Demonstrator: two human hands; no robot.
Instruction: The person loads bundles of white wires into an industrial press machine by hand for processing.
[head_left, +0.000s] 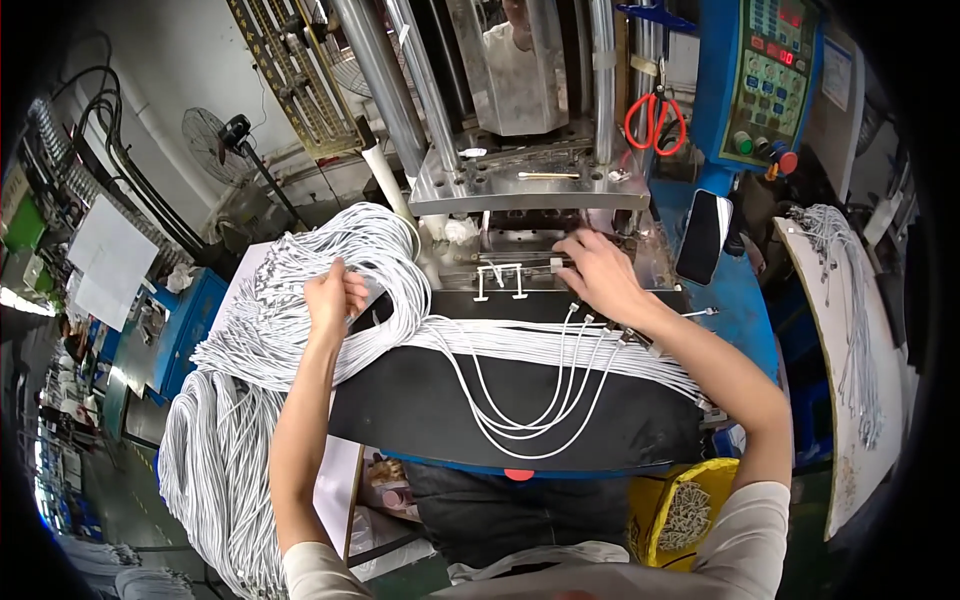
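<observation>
My left hand (335,296) hovers by a thick looped bundle of white cables (385,245); its fingers are loosely bent, apart, with nothing seen in them. At the metal mold (530,240) of the press, my right hand (602,272) reaches in from the right, its fingertips closed at a small white block (556,265). Just left of that block lies a white H-shaped plastic piece (499,281). Below my right forearm, several white cables (545,415) hang in loops over the black mat (400,425), their metal-tipped ends under the wrist.
Above the mold hangs the press plate (530,190), with a cotton swab (548,176) on it. Red-handled scissors (655,122), a phone (704,237) and a blue control box (765,90) are at the right. A yellow bin (655,505) with small pieces stands below.
</observation>
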